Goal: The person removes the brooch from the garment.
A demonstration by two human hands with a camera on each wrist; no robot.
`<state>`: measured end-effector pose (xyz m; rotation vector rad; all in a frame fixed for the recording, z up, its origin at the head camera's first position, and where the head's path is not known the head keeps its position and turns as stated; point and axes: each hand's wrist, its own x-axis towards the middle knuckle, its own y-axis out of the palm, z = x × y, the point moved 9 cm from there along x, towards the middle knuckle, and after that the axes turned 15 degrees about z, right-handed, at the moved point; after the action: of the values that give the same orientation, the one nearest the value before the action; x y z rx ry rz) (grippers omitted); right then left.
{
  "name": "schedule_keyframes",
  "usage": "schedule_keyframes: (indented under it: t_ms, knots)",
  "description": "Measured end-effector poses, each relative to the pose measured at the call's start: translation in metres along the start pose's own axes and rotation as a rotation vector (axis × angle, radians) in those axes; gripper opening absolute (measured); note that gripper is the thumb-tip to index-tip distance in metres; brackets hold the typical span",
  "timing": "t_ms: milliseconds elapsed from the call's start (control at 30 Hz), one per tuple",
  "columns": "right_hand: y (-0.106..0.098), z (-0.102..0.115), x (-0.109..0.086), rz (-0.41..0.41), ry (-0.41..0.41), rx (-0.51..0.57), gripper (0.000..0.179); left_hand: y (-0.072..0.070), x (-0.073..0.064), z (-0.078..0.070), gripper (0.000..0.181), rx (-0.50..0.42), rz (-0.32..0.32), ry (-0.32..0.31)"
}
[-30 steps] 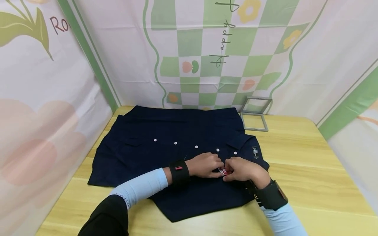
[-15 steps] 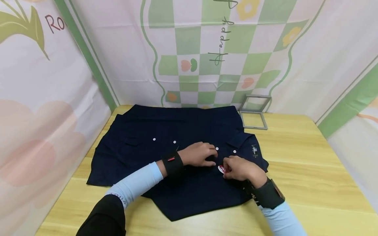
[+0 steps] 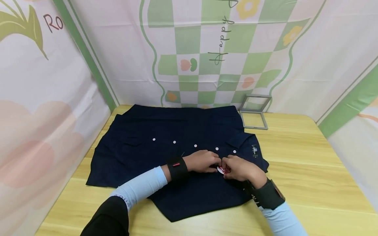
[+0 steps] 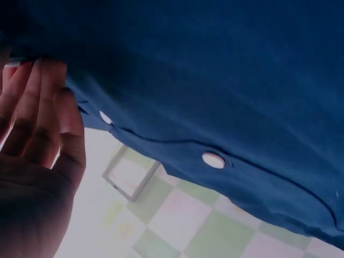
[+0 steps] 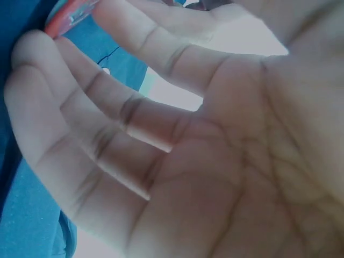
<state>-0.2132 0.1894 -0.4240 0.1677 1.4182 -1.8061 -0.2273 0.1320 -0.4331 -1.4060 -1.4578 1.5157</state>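
A dark navy button-up shirt point(image 3: 195, 193) lies spread flat on the wooden table, white buttons running along its front. On its chest area is a round red-and-white badge point(image 3: 220, 170). My right hand point(image 3: 240, 168) pinches the badge between thumb and fingers; in the right wrist view the red edge of the badge point(image 5: 67, 20) shows by the fingertips. My left hand point(image 3: 203, 161) is just left of the badge, its fingertips at the cloth beside it. In the left wrist view the fingers of that hand point(image 4: 40, 123) are nearly straight, and their tips are partly hidden.
An open grey hinged frame point(image 3: 254, 119) stands at the table's back edge, right of the shirt. The wooden table point(image 3: 307, 170) shows bare wood on the right. A printed checkered curtain point(image 3: 189, 65) hangs behind, and another at the left.
My left hand lifted away from the badge up and left, over a shirt button, then came back down beside it. My right hand stayed at the badge, pinching it.
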Motion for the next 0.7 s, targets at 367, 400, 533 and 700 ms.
schedule_keyframes:
  t_ms: [367,400,533,700]
  knots:
    - [-0.0032,0.0019,0.0021,-0.032,-0.088,-0.017,0.018,0.0006,0.0007,-0.0001,0.014,-0.010,-0.055,0.005]
    - [-0.0044,0.0030,0.0018,-0.039,-0.109,-0.013,0.018,0.0000,0.0004,0.0004,0.014,-0.014,-0.062,0.003]
    - [-0.0074,0.0045,0.0030,-0.050,-0.169,0.002,0.019,-0.0023,-0.0003,0.0032,0.011,-0.051,-0.090,0.000]
    - [-0.0070,0.0015,0.0055,-0.045,-0.183,0.012,0.020,-0.0025,0.0005,0.0041,0.013,-0.082,-0.100,0.007]
